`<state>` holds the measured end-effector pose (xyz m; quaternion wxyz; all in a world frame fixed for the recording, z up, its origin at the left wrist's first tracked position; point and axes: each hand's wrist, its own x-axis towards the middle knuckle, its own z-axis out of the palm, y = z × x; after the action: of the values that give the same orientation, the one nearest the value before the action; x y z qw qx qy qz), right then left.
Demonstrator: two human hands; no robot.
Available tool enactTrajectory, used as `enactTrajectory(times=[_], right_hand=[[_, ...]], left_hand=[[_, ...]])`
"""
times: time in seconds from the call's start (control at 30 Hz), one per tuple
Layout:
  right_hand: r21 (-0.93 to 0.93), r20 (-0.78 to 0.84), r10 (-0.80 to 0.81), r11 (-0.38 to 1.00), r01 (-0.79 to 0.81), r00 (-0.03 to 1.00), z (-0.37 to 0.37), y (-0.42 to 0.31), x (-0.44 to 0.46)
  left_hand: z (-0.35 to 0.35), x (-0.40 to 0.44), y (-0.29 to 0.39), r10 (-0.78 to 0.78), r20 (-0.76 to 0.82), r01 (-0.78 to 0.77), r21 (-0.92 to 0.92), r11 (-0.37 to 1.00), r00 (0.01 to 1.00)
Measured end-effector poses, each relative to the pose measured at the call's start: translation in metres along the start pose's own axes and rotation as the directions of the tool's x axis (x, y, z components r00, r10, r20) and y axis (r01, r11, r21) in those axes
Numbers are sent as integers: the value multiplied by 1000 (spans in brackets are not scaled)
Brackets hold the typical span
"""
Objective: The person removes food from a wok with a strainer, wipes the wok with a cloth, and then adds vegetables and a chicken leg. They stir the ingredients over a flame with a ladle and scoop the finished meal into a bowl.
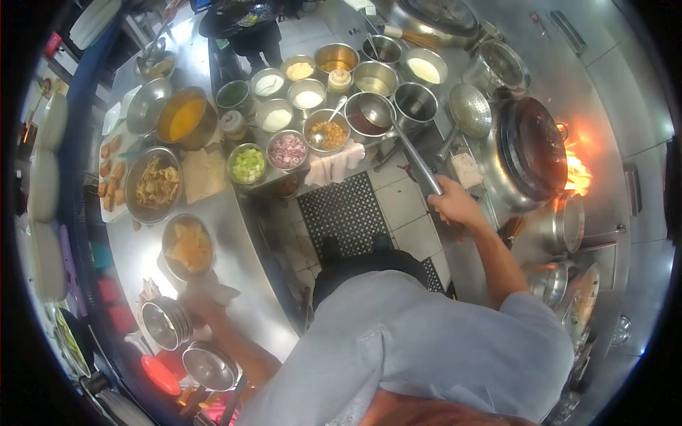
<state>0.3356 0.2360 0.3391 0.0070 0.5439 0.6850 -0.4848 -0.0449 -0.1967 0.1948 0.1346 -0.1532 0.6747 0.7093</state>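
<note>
My right hand (455, 201) is closed around the long handle of a metal ladle (420, 160). The ladle's bowl rests over or in a round pot (353, 126) of dark reddish liquid. On the left counter, my left hand (204, 301) is beside a stack of small metal bowls (164, 323); its fingers are blurred and I cannot see if it grips anything. Just beyond it stands a metal bowl with pale yellow pieces (189, 246). Right of the ladle, a dark wok (534, 148) sits tilted on the stove, with flames (579, 172) at its far side.
Containers of chopped greens (248, 165), chopped onion (287, 150) and white powders crowd the middle stand. A perforated skimmer (469, 111) lies near the wok. A bowl of shredded food (153, 183) and a pot of orange liquid (186, 119) stand left. Another person (257, 44) stands beyond.
</note>
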Motion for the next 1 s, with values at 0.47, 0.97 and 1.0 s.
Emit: enactTrajectory(times=[0.47,0.97,1.0], right_hand=[[825,509,-4,288,-487,860,-29,-17,32],[928,256,-129,310,-206,958,-8,9,-15],[941,293,-199,232,-245,935,-6,14,-11]], left_hand=[[81,-57,-21,-134,207,106,138,985,969],[230,-16,-12,-12,497,-130,250,959,868],[248,-5,-23,63,492,-229,285,931,868]])
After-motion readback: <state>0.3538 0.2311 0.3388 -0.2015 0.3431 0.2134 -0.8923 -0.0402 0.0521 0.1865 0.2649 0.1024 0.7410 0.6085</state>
